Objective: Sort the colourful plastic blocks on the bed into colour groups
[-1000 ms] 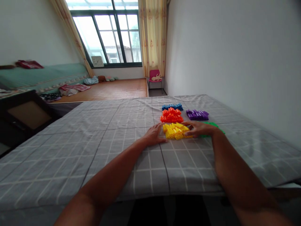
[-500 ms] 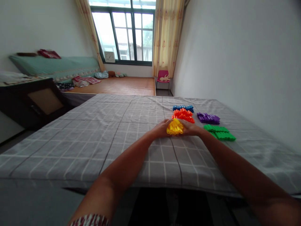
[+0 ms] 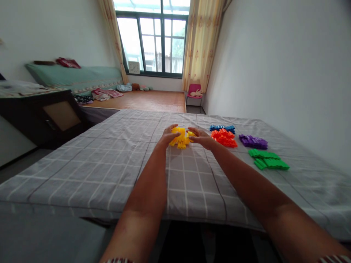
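A loose heap of yellow pieces lies on the grey checked cloth near the middle. At the heap's left side is my left hand, fingers apart and curved against the pieces. My right hand is at the right side, its fingers also spread, touching a few yellow pieces there. To the right sit an orange-red pile, a blue pile behind it, a purple pile and a green pile.
The table's front edge runs below my forearms. A dark cabinet stands at the left, a bed with a brown mat lies beyond the table, and a pink chair stands by the window. A white wall borders the right.
Both hands have moved left with the yellow pieces, away from the orange-red pile. The hands have parted, and the yellow bundle is now spread into a loose heap. The camera view has shifted slightly.
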Tool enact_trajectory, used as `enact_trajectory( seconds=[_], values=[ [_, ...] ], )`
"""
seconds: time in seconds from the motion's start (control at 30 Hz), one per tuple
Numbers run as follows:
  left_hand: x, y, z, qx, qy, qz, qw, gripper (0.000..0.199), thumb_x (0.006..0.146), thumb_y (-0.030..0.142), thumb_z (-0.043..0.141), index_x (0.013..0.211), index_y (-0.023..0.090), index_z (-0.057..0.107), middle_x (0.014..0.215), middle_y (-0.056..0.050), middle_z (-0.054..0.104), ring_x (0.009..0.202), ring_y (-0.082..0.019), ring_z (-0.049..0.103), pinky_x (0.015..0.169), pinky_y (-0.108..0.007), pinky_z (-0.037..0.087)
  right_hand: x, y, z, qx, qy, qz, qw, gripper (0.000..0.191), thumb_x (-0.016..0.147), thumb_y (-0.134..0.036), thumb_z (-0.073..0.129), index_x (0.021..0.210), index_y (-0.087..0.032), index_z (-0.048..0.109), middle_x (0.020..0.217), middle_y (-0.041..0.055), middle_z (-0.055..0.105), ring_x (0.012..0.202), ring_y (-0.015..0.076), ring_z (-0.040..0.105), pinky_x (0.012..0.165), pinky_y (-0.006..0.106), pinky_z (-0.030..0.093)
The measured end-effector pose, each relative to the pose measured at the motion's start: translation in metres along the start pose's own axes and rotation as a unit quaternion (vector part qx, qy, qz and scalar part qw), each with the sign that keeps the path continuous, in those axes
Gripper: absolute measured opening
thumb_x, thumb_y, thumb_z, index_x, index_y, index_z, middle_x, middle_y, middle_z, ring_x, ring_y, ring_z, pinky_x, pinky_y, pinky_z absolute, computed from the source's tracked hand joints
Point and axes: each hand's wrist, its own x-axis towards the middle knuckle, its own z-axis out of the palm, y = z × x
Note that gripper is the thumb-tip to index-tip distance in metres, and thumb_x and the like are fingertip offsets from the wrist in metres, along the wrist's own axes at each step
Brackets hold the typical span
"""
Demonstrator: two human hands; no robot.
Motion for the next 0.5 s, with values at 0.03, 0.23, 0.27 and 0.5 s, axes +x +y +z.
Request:
enact_trajectory(
  seconds=[0.03, 0.23, 0.27, 0.5],
  values=[
    [0.003, -0.001, -0.001, 0.008, 0.037, -0.001, 0.999, 0.053, 0.067, 0.021, 0.068, 0.12, 0.016, 0.062, 0.116, -0.009, 0.066, 0.104, -0.024, 0.062, 0.087, -0.036, 0.052, -0.001, -0.003, -0.003, 0.004, 0.008, -0.009, 1.0, 0.063, 0.069, -0.036, 0.075, 0.127, -0.025, 0.052, 0.139, 0.0098, 0.051, 0.124, 0.0258, 0.05, 0.095, 0.042, 0.049],
    [0.014, -0.009, 0.0, 0.162, 0.162, 0.002, 0.973, 0.036, 0.075, 0.011, 0.053, 0.106, 0.017, 0.068, 0.111, -0.008, 0.069, 0.103, -0.021, 0.063, 0.094, -0.036, 0.047, -0.016, -0.007, -0.062, -0.026, 0.153, -0.098, 0.983, 0.056, 0.071, -0.038, 0.071, 0.123, -0.027, 0.055, 0.133, 0.0089, 0.056, 0.125, 0.0229, 0.049, 0.103, 0.045, 0.041],
    [0.014, -0.008, 0.001, 0.196, 0.171, 0.017, 0.966, 0.034, 0.075, 0.012, 0.053, 0.106, 0.017, 0.068, 0.11, -0.008, 0.069, 0.104, -0.022, 0.062, 0.096, -0.037, 0.046, -0.021, -0.005, -0.079, -0.05, 0.205, -0.109, 0.971, 0.053, 0.071, -0.039, 0.07, 0.121, -0.025, 0.056, 0.13, 0.0094, 0.058, 0.121, 0.0232, 0.052, 0.101, 0.045, 0.042],
    [-0.002, 0.007, 0.042, 0.297, 0.116, 0.227, 0.92, 0.029, 0.083, 0.014, 0.049, 0.106, 0.019, 0.066, 0.113, -0.007, 0.066, 0.111, -0.02, 0.057, 0.102, -0.037, 0.042, -0.069, 0.012, -0.183, -0.299, 0.487, 0.016, 0.82, 0.044, 0.088, -0.049, 0.039, 0.102, -0.016, 0.063, 0.103, 0.0133, 0.067, 0.096, 0.0246, 0.062, 0.081, 0.039, 0.049]
  ],
)
